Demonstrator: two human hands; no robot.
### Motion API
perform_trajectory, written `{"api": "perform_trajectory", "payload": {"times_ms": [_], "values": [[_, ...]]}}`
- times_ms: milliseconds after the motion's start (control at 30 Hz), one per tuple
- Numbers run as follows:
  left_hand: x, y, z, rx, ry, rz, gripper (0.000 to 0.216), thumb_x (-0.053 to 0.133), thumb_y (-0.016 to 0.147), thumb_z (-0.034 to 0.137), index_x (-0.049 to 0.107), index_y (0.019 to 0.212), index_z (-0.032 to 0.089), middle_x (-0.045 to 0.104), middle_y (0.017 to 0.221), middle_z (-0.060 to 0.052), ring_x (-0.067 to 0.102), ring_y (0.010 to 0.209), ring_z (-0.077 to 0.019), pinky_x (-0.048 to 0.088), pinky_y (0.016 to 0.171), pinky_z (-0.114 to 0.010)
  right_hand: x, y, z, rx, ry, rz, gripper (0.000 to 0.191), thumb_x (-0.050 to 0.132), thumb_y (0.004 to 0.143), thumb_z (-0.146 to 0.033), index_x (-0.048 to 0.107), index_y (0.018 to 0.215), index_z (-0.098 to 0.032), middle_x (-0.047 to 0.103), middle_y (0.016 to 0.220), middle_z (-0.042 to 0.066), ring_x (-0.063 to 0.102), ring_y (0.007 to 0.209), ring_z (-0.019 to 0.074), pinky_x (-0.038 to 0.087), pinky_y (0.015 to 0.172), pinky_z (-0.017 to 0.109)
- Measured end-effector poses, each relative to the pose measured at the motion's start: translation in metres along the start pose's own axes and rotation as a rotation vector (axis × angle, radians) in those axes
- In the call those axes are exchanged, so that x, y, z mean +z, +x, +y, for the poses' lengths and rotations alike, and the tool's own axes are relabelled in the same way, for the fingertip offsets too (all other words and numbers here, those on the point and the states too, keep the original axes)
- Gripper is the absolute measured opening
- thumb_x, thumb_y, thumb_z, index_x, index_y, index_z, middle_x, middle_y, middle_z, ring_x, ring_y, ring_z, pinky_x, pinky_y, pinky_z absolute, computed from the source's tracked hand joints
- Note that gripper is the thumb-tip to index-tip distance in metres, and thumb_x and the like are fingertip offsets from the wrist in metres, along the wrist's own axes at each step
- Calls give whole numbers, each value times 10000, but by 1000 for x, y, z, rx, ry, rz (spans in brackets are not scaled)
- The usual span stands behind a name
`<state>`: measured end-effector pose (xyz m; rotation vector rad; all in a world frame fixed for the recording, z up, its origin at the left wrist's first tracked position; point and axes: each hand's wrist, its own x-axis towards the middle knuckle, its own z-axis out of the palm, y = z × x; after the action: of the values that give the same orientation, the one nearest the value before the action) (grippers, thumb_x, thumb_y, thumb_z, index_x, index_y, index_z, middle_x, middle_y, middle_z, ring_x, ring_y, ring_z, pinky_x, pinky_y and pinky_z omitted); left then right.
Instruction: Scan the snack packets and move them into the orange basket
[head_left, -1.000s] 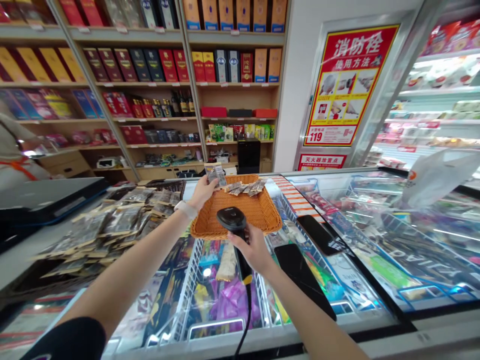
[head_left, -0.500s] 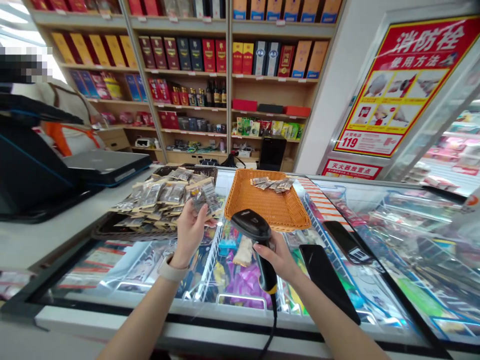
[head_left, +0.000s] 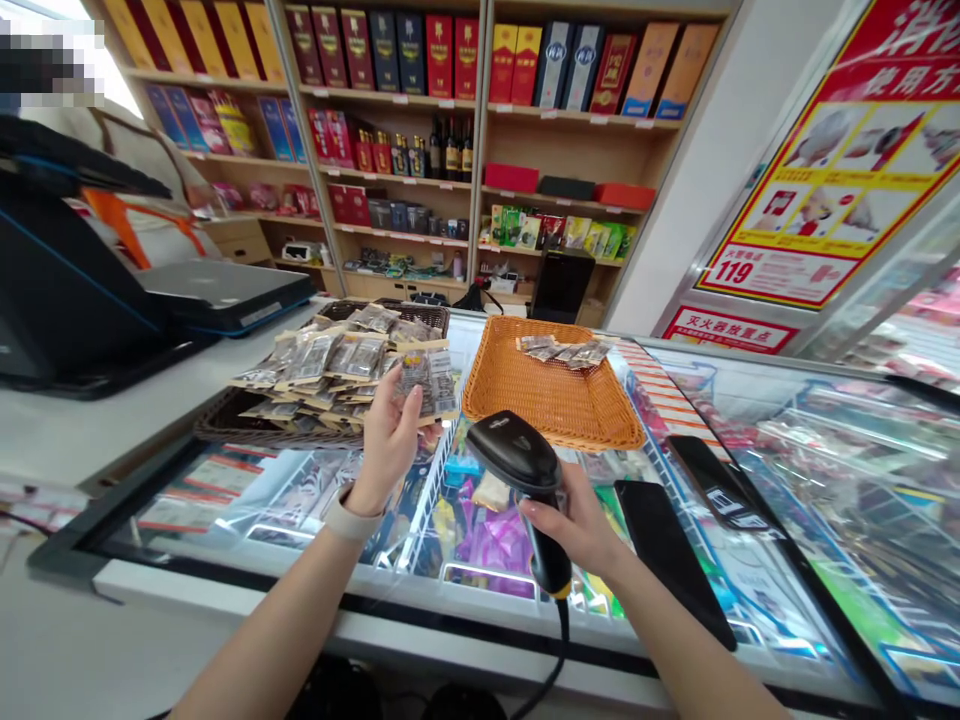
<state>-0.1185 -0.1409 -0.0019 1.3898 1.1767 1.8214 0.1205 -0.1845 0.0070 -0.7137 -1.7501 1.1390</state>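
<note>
My left hand (head_left: 391,435) is closed on a small clear snack packet (head_left: 426,378) with dark contents, its back label facing up. Beside it, more such packets (head_left: 330,355) lie heaped in a dark brown wicker basket (head_left: 225,428). My right hand (head_left: 577,520) grips a black barcode scanner (head_left: 514,452) by its handle, with the scanner's head pointing up and left toward the packet. An orange wicker basket (head_left: 540,400) stands just beyond the scanner, and a few packets (head_left: 566,350) lie in it near the far rim.
Baskets and two black phones (head_left: 671,560) (head_left: 720,485) rest on the freezer's glass lid (head_left: 300,510). A black scale (head_left: 232,295) stands on the left counter. Behind are shelves of boxes (head_left: 390,50) and a person in an orange apron (head_left: 124,230). The scanner's cord (head_left: 562,640) hangs down.
The view has tipped lower and shifted left. The packet in my left hand now lies flatter, its label facing me more. The scanner stays in my right hand, pointing toward the packet.
</note>
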Motion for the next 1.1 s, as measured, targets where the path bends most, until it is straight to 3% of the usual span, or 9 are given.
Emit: {"api": "perform_trajectory", "payload": {"times_ms": [133, 333, 533, 633, 733, 867, 933, 1033, 1100], "values": [[-3, -1, -6, 35, 36, 12, 613, 610, 919, 574, 427, 1374, 205, 582, 609, 42, 604, 420, -158, 486, 377, -250, 2, 1, -2, -8, -8, -35, 193, 682, 796, -356, 566, 762, -205, 453, 627, -37, 368, 566, 132, 306, 503, 243], [-5, -1, -5, 7, 96, 45, 616, 640, 889, 579, 473, 1376, 241, 649, 770, -25, 703, 672, -219, 579, 517, -298, 1, 1, -4, 38, -5, -27, 224, 683, 781, -387, 548, 732, -216, 444, 631, -33, 369, 577, 140, 314, 516, 255], [0, 1, 12, -116, 18, 34, 678, 687, 833, 549, 407, 1369, 243, 646, 795, -4, 676, 555, -179, 572, 493, -289, 2, 3, 1, 64, 0, 11, 221, 687, 776, -396, 579, 744, -206, 454, 644, -30, 373, 587, 139, 299, 522, 255], [1, 22, 36, -232, -27, -63, 631, 746, 795, 379, 415, 1315, 244, 672, 872, -12, 704, 612, -158, 582, 549, -254, 2, 5, 5, 54, 25, 37, 223, 681, 796, -402, 601, 787, -193, 452, 650, -32, 383, 586, 137, 299, 527, 253], [3, 66, 60, -252, 10, -127, 491, 686, 827, 264, 457, 1259, 218, 682, 907, -29, 714, 653, -144, 584, 594, -245, 2, 8, 9, 53, 60, 41, 230, 673, 816, -407, 611, 828, -187, 482, 646, -30, 431, 583, 143, 321, 538, 255], [-2, 141, 67, -154, 345, -85, 431, 551, 899, 239, 453, 1312, 166, 701, 1014, -92, 683, 614, -140, 584, 625, -295, 2, 10, 14, 40, 97, 54, 249, 676, 808, -425, 591, 813, -191, 478, 641, -34, 435, 575, 139, 324, 535, 252], [-11, 171, 59, -181, 658, -95, 345, 544, 882, 237, 530, 1209, 129, 714, 1019, -135, 719, 732, -217, 589, 730, -367, 3, 11, 15, 24, 92, 83, 265, 682, 792, -436, 576, 785, -193, 446, 636, -41, 399, 572, 130, 303, 525, 248], [-29, 194, 43, -175, 1139, -85, 166, 615, 812, 232, 553, 931, 135, 715, 1005, -204, 694, 1054, -374, 515, 943, -494, 3, 12, 14, 4, 68, 114, 267, 677, 784, -435, 569, 763, -192, 416, 635, -44, 368, 579, 126, 285, 522, 248], [-40, 197, 34, -161, 1278, -97, 176, 633, 797, 247, 477, 782, 168, 703, 989, -227, 631, 1166, -433, 457, 1004, -568, 3, 13, 12, -1, 67, 109, 263, 666, 792, -433, 569, 772, -189, 413, 640, -42, 369, 585, 128, 287, 526, 249]]}}
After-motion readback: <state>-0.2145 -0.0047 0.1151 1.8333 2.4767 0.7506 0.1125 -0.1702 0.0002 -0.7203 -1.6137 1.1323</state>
